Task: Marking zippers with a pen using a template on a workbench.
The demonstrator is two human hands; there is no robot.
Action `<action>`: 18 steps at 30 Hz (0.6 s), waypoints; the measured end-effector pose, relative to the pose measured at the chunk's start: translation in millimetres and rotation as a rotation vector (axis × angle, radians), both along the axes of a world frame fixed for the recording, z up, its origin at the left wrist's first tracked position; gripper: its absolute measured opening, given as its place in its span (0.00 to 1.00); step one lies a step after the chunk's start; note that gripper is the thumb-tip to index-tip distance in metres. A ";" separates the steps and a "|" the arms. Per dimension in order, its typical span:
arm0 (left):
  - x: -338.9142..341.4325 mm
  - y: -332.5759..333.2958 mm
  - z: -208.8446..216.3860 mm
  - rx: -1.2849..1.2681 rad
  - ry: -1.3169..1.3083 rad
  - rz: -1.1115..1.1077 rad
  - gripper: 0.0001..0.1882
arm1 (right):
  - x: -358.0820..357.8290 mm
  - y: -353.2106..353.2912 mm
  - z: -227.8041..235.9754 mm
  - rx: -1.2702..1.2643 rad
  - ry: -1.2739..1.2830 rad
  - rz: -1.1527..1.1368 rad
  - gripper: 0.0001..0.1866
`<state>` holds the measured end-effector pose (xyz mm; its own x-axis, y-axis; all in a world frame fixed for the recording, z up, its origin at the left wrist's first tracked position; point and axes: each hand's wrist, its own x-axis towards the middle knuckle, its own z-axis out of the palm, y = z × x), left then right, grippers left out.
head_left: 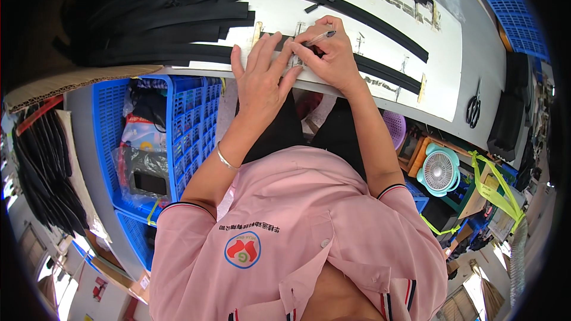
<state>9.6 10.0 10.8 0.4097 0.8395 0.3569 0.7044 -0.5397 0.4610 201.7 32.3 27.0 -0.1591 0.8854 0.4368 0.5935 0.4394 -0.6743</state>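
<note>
L hand [262, 74] palm-down, fingers spread over near strip [388, 74], R hand [331, 59] angled in w/ pen [322, 38] pinched, pen tip & strip's mid hidden by fingers.

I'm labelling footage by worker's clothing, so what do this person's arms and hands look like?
The left hand and right hand wear no gloves. A slim, silver-coloured bangle circles the left arm near the wrist; the right wrist is unadorned. Both the left sleeve and right sleeve are short and pink, with dark trim at the edge, leaving the forearms uncovered.
</note>
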 end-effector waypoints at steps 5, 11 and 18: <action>0.5 -0.2 -2.7 0.005 -0.012 0.001 0.25 | -0.4 -0.7 -1.7 0.046 -0.029 0.005 0.04; -0.2 0.2 -2.7 0.026 0.009 0.001 0.27 | 0.7 -1.7 -1.1 0.085 -0.055 0.022 0.05; -38.4 -3.3 1.2 0.044 -0.123 0.071 0.27 | 12.6 -73.8 6.4 0.214 -0.133 -0.429 0.15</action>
